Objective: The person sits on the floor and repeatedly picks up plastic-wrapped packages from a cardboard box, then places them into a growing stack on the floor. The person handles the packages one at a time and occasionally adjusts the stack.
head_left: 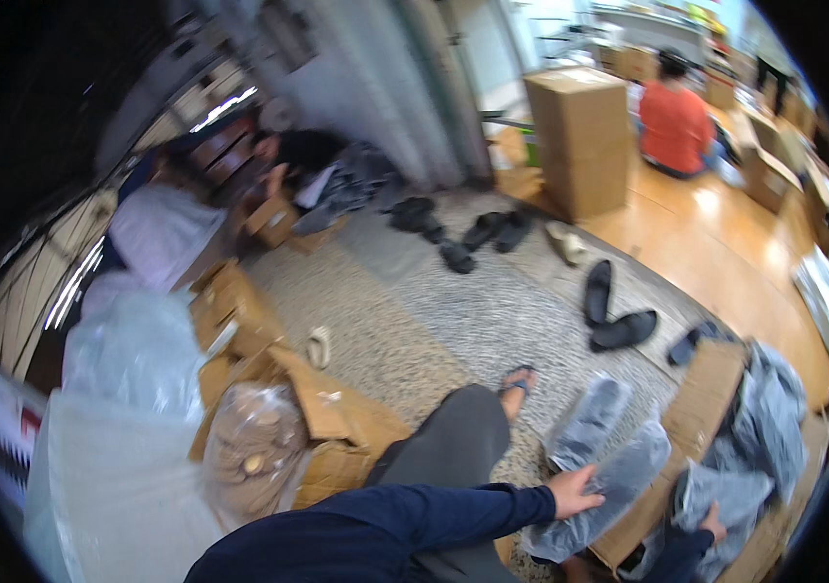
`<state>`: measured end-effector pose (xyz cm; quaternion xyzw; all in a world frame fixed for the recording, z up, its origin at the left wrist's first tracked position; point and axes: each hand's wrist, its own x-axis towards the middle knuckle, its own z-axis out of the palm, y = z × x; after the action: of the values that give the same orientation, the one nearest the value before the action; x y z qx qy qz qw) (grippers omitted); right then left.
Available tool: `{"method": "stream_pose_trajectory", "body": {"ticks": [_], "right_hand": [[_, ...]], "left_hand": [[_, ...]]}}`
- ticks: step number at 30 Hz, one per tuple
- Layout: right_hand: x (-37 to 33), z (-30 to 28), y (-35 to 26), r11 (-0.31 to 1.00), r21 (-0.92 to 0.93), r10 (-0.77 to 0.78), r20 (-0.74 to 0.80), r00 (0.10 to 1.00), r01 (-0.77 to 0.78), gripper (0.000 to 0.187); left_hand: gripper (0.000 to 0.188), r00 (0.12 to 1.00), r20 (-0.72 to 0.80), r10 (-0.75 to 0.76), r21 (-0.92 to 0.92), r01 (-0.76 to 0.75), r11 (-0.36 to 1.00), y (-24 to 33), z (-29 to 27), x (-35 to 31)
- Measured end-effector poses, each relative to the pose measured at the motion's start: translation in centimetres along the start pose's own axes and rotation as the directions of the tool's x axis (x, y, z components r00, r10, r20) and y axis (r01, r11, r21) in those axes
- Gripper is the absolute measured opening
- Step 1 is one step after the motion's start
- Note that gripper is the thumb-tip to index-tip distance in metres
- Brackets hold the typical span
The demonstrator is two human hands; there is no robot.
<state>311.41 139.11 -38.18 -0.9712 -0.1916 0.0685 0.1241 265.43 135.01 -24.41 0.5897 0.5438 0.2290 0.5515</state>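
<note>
My left hand (577, 494), in a dark blue sleeve, grips the side of a long clear plastic bag (628, 476) with something dark inside. A second clear bag (591, 423) of the same sort lies just beyond it on the floor. To the right stands an open cardboard box (701, 403) holding several bagged items. Inside that box, my right hand (713, 525) is closed on a greyish plastic bag (725, 491); part of this hand is hidden. Another crumpled grey bag (769, 408) sits at the box's far right. What the bags contain cannot be made out.
Torn cardboard (249, 311) and a clear bag of brown goods (254, 447) lie left, beside large pale plastic sacks (133, 350). Black shoes (618, 316) and sandals are scattered ahead. A tall carton (579, 146) stands by the doorway. Two people (675, 121) (307, 151) sit farther off.
</note>
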Motion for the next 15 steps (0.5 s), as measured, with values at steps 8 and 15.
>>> {"method": "stream_pose_trajectory", "body": {"ticks": [8,15], "right_hand": [[-15.2,-6.0,-10.4,0.687,0.274,-0.638,-0.217,0.739,0.673,0.095],[-32.4,-6.1,-15.1,0.397,0.581,-0.898,0.084,0.432,0.711,0.086]], "left_hand": [[0.055,0.972,-0.230,-0.045,-0.128,0.015,0.992,-4.2,-4.5,-2.0],[0.062,0.904,-0.372,-0.212,-0.279,0.109,0.954,-8.1,-1.6,1.6]]}}
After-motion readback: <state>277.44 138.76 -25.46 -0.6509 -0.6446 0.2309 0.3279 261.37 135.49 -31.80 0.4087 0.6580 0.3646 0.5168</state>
